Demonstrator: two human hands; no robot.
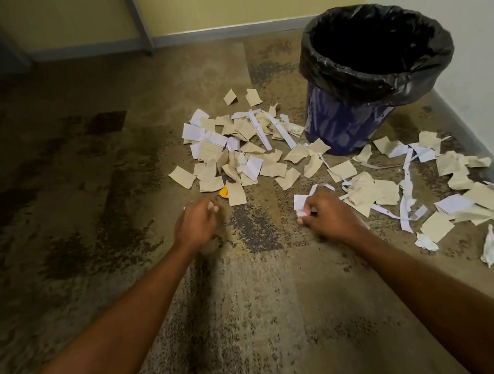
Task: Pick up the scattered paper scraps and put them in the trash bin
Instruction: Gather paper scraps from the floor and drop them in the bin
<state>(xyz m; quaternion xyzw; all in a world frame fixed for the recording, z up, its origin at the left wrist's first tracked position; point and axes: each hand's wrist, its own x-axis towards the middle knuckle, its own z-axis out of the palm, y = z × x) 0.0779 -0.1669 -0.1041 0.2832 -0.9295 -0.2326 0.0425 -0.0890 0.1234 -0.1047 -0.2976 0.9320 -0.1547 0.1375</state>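
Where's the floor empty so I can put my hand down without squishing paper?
Bare carpet spreads left of the middle heap and nearer you than the left hand and right hand, with a bare gap between them. It is crowded in front of the trash bin and among the right-side scraps running toward the wall.

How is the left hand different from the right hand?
The right hand pinches a white paper scrap in its fingers; the left hand holds nothing that shows. The right hand sits among scraps; the left hand is over bare carpet, just short of an orange scrap. The left hand looks blurred, the right hand sharper. Both have curled fingers and reach towards the mess near the trash bin.
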